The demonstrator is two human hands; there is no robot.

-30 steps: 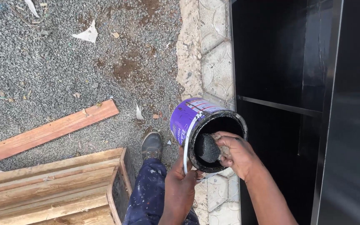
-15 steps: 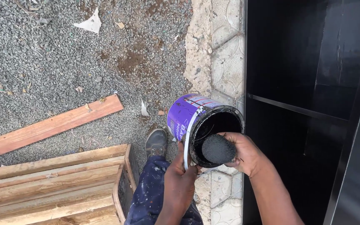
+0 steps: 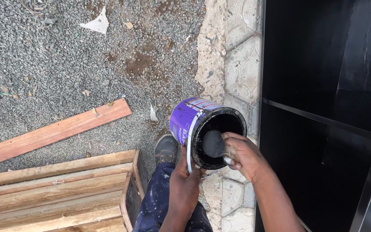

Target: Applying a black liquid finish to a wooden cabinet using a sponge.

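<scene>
My left hand (image 3: 184, 180) grips the lower rim and white wire handle of a purple paint can (image 3: 188, 118), tilted so its black, paint-coated mouth faces me. My right hand (image 3: 242, 155) holds a small black sponge-like applicator (image 3: 214, 143) at the can's mouth, pressed against the rim. The can's inside is black and wet. Directly to the right stands a black painted cabinet (image 3: 323, 86) with a shelf, close to my right forearm.
Grey gravel ground (image 3: 44, 64) lies to the left, with a loose reddish wooden plank (image 3: 52, 133) and a wooden pallet-like frame (image 3: 56, 189) at lower left. My shoe (image 3: 165, 149) and paint-speckled trouser leg are below the can. A stone paving strip (image 3: 220, 56) borders the cabinet.
The applicator has lifted from deep inside the can up to its rim. The view has shifted slightly, and the can sits a little more upright in my left hand.
</scene>
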